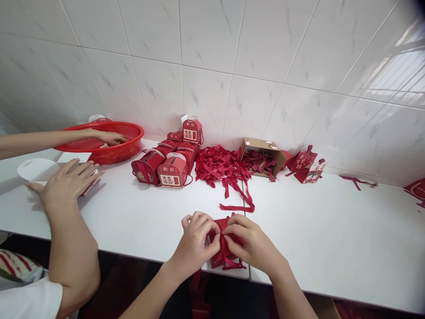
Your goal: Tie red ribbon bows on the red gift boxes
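Observation:
A small red gift box (pixel 217 259) stands at the front edge of the white table, with a red ribbon (pixel 226 252) on its near side. My left hand (pixel 201 237) is at the box's left, thumb and forefinger pinched together on the ribbon. From the right, my right hand (pixel 247 237) also pinches ribbon close to the left fingertips, over the top of the box. The fingers and the box's top partly hide the ribbon where the two hands meet. A ribbon end hangs below the table edge.
Finished-looking red boxes (pixel 172 170) stand in a group at the back. Beside them lie a heap of red ribbons (pixel 219 164) and a cardboard box (pixel 262 145) holding red pieces. At left, a co-worker's hand (pixel 114 138) reaches into a red basket (pixel 133 148); the other (pixel 68 181) is over a white-and-red box.

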Demonstrator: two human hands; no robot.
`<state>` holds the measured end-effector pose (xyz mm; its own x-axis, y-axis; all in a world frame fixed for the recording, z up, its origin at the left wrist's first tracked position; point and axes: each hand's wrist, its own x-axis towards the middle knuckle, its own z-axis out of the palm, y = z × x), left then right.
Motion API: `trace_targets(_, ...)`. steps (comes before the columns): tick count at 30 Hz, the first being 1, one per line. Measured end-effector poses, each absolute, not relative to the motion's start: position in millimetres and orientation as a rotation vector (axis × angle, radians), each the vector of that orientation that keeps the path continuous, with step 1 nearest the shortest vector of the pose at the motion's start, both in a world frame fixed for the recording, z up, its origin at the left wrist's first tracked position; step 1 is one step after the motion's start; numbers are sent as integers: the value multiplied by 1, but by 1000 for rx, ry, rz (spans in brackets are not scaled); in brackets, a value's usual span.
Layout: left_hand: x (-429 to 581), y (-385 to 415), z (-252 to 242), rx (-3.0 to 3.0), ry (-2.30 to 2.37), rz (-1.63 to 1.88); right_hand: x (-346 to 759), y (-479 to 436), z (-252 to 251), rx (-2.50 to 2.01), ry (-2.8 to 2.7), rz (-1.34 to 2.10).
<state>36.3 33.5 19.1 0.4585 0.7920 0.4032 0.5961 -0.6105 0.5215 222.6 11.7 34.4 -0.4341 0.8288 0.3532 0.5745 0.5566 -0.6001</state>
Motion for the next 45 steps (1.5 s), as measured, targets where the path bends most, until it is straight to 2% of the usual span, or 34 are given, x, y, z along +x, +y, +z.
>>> trace_targets(11, 38, 35, 20, 2391, 1184, 881, 227, 21, 40, -1150, -2300, 551)
trace_targets(19, 37, 36, 7, 2200, 1261, 903, 226, 20, 26, -1073, -2151, 545)
trace_targets(30, 30, 39, 15, 2434, 1004, 1043, 221, 20, 24, -998, -2063, 436)
trace_targets(40, 32, 33, 3, 2025, 1238, 1095, 223, 17, 14, -1034, -2011, 453)
trace_targets(45, 32, 36, 7, 2218, 1074, 1089, 224, 15, 17, -1007, -2042, 478)
